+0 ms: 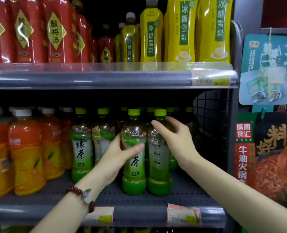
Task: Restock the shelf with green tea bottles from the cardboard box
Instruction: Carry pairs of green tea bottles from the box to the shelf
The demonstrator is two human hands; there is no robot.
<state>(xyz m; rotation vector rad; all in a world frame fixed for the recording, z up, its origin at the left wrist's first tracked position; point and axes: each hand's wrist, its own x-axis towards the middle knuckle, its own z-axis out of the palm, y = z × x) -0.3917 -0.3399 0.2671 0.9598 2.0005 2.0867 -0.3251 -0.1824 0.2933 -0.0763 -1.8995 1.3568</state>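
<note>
Head view: two green tea bottles stand upright at the front of the lower shelf (186, 197), touching side by side, with further green-capped bottles in rows behind and to the left; the cardboard box is not in view. The left hand (117, 153) grips the left bottle (134, 165) about its label, thumb across the front, fingers behind; label faces forward. The right hand (176, 137) lies against the shoulder of the right bottle (158, 165); its fingers are only loosely bent and reach behind the neck, so the grip reads as open, touching rather than clasping; this bottle's label is turned sideways. Orange bottles (27, 155) stand well to the left; yellow bottles (181, 31) and red bottles (55, 34) fill the upper shelf.

Judgement: placement looks near complete; facing remains. Risks: the right bottle, held high and loosely, could tip if pushed at the neck; shoving either bottle back could knock the crowded row behind; both stand near the shelf's front lip, so a backward pull of a wrist could drag one off the edge.
</note>
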